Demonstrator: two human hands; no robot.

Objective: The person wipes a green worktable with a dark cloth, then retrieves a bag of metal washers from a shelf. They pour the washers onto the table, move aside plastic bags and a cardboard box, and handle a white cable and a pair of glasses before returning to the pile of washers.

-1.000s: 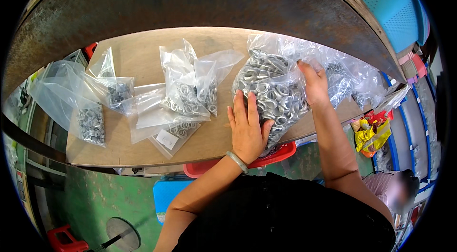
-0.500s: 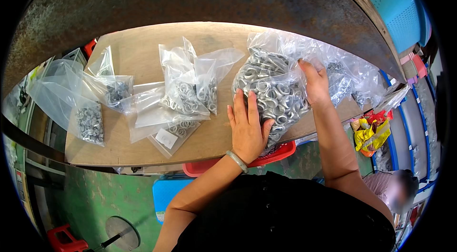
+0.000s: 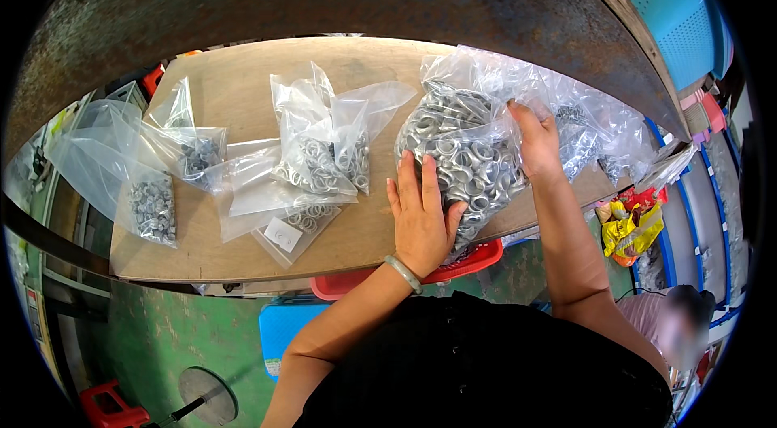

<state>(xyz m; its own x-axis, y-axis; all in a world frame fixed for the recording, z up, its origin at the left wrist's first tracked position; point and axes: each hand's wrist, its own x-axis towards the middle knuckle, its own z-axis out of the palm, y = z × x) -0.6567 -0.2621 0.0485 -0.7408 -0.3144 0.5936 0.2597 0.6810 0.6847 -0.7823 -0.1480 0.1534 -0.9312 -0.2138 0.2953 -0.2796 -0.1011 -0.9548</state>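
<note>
Plastic bag [image 3: 463, 135] bulges with shiny metal rings [image 3: 473, 177]; unmoved, my spread left hand [image 3: 422, 227] touches it, right hand [image 3: 537, 141] grasps it.

A white label [image 3: 283, 235] shows at a clear bag of metal rings [image 3: 308, 220], its faint marks illegible; a small sticker [image 3: 273, 366] on a blue plastic piece [image 3: 285, 331] is likewise unreadable.
</note>
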